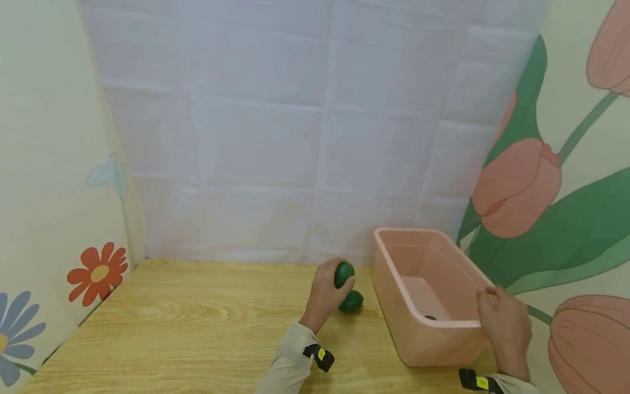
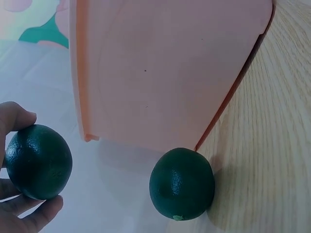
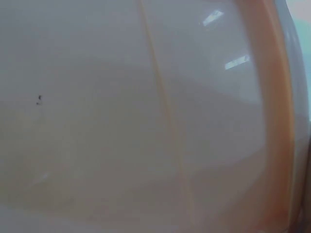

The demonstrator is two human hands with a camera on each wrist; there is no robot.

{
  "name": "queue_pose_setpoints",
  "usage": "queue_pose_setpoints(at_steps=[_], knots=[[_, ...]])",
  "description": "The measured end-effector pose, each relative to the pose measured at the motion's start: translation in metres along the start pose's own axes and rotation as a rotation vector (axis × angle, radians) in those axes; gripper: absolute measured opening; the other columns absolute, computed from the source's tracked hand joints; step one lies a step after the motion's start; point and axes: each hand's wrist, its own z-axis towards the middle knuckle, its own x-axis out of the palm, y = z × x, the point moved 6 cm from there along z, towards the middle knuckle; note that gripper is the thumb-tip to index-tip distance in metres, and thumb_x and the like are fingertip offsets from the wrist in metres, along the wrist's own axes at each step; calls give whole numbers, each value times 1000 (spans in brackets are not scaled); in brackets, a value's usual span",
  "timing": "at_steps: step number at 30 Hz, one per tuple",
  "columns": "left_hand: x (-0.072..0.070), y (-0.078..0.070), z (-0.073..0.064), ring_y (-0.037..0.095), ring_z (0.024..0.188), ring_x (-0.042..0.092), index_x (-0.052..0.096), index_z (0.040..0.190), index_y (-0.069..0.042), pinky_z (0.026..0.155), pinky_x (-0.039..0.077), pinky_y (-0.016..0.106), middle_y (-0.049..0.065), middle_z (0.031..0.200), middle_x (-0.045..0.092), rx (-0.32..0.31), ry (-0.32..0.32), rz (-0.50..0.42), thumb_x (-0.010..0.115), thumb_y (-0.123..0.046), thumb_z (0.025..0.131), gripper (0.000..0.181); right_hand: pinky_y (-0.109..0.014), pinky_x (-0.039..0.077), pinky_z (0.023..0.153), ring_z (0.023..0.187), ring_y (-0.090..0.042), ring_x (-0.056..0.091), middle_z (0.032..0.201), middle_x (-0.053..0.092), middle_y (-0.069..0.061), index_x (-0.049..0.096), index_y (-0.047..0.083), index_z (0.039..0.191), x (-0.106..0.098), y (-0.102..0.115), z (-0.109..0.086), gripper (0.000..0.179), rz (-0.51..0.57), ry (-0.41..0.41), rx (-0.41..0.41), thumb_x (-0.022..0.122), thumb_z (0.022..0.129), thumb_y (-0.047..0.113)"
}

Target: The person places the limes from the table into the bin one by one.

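My left hand (image 1: 326, 290) holds a dark green lime (image 1: 344, 274) between thumb and fingers, raised above the table. In the left wrist view, the fingertips (image 2: 51, 208) curl around the held lime (image 2: 40, 161). A second lime (image 1: 351, 301) rests on the table just below, also seen as the lower lime (image 2: 181, 184) in that view. At the right stands a pink plastic bin (image 1: 408, 342). My right hand (image 1: 506, 328) grips its rim at the near right corner, fingers curled over the edge. Inside the bin, part of a dark green thing (image 1: 430, 317) shows behind the near wall.
The wood-grain table (image 1: 197, 328) extends left of the bin. A white sheet (image 1: 256, 137) hangs behind it, and flower-printed cloths (image 1: 590, 235) stand at both sides. The right wrist view is filled by the bin's smooth wall (image 3: 97, 121), with no fingers showing.
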Motion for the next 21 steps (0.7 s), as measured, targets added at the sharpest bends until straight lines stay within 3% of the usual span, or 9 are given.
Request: queue_pose_setpoints(at_steps=[14, 21], knots=[[-1, -7, 2, 28, 104, 58, 62, 125, -6, 74, 56, 40, 14, 122, 62, 52, -14, -16, 74, -24, 91, 40, -66, 45, 80, 109, -57, 53, 135, 51, -34, 61, 1, 131, 2, 1, 2, 56, -17, 42, 21, 41, 101, 44], [0, -14, 2, 28, 105, 58, 62, 125, -5, 73, 56, 40, 14, 124, 62, 87, -17, -34, 73, -24, 92, 40, -66, 46, 79, 108, -57, 53, 134, 53, -34, 61, 1, 131, 1, 3, 1, 54, -19, 24, 1, 42, 101, 41]])
